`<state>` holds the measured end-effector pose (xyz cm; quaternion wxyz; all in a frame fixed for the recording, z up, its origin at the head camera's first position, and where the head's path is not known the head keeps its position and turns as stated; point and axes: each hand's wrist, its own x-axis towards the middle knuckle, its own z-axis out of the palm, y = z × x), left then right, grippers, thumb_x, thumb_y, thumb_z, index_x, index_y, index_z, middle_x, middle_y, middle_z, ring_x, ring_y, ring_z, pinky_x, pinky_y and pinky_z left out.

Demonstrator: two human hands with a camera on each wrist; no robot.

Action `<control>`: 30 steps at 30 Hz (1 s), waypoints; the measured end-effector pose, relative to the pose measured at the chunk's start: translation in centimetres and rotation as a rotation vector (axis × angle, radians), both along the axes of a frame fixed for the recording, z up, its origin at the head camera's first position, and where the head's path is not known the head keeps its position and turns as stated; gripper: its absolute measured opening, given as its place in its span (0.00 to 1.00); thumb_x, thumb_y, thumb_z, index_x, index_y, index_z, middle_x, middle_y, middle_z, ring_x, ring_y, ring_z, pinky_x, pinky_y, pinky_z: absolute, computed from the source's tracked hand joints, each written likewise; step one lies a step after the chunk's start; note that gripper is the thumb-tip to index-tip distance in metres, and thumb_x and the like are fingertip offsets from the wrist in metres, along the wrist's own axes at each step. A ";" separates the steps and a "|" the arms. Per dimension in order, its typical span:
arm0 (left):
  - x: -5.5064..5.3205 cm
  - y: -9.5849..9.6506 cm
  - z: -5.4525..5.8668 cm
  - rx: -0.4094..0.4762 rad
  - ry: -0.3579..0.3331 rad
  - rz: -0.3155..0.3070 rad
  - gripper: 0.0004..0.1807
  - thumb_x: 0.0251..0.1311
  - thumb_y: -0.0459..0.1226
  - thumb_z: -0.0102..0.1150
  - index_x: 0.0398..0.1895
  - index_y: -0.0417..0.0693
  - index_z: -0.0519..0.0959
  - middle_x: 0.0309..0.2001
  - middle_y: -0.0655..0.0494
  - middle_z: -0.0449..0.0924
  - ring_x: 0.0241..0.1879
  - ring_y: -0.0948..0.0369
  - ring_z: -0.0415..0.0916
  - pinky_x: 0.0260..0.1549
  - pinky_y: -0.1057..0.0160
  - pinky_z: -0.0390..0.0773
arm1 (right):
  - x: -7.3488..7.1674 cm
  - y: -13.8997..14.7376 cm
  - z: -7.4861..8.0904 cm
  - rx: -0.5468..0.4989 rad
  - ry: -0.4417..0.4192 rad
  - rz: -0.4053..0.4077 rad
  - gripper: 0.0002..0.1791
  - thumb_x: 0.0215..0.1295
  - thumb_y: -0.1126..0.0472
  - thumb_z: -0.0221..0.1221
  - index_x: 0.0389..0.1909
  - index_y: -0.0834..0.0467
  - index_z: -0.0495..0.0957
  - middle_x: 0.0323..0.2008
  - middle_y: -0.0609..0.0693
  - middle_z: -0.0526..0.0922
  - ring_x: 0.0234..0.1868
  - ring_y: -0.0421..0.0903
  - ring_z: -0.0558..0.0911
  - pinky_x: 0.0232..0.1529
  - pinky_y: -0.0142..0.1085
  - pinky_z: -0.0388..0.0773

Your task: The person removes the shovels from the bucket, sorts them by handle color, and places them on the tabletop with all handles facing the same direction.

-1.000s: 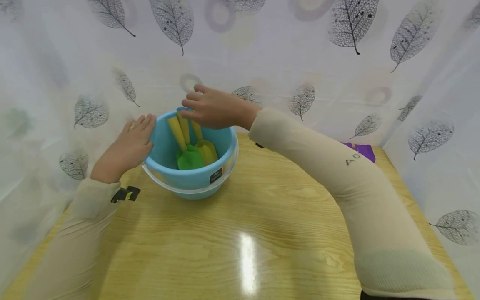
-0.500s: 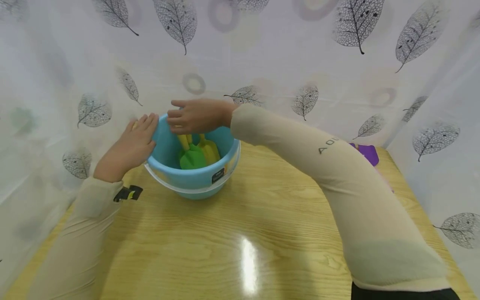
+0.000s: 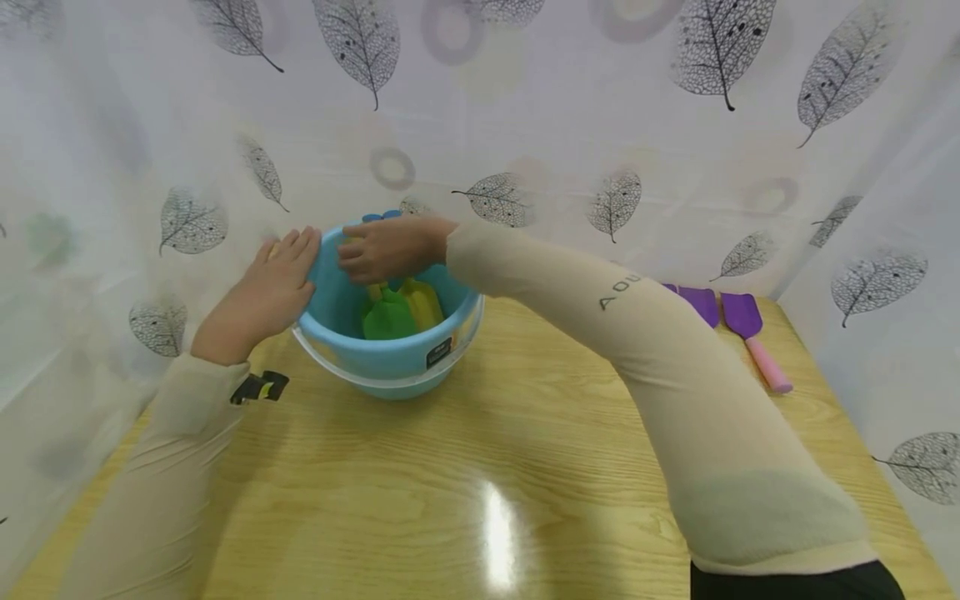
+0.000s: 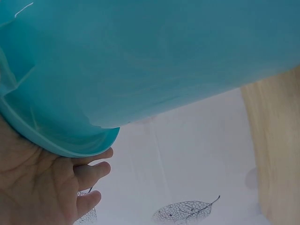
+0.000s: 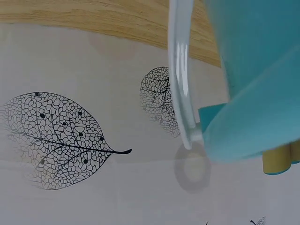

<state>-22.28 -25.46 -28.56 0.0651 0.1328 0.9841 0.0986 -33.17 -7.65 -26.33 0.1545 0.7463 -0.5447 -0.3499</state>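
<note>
A light blue bucket with a white handle stands on the table. Inside lie a green toy shovel with a yellow handle and a yellow toy shovel. My left hand rests on the bucket's left rim with its fingers extended; in the left wrist view its palm lies against that rim. Over the bucket's opening, my right hand has its fingers curled round the green shovel's yellow handle, most of which they hide. Handle ends stick out past the rim in the right wrist view, where the hand itself is not seen.
Purple shovels lie at the table's back right, one with a pink handle and another partly behind the right sleeve. A leaf-patterned curtain hangs behind and beside the wooden table.
My right hand has moved left and down onto the shovel handles, and its fingers have curled in. The left hand has stayed on the rim. More of the purple shovels shows.
</note>
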 end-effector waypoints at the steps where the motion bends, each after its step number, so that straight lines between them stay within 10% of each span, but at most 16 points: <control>1: 0.0 0.1 0.0 0.000 0.002 0.002 0.35 0.68 0.35 0.33 0.72 0.31 0.33 0.73 0.33 0.33 0.73 0.39 0.29 0.69 0.40 0.29 | -0.1 0.0 -0.2 0.000 -0.008 0.000 0.17 0.69 0.64 0.47 0.57 0.60 0.70 0.57 0.57 0.75 0.59 0.53 0.71 0.64 0.46 0.64; 30: 0.2 0.1 0.0 0.005 0.028 0.001 0.35 0.67 0.35 0.32 0.72 0.29 0.35 0.73 0.33 0.35 0.73 0.39 0.31 0.69 0.40 0.29 | 0.0 -0.7 -0.9 -0.017 0.177 -0.002 0.15 0.70 0.61 0.47 0.55 0.55 0.73 0.55 0.51 0.77 0.57 0.50 0.70 0.65 0.44 0.60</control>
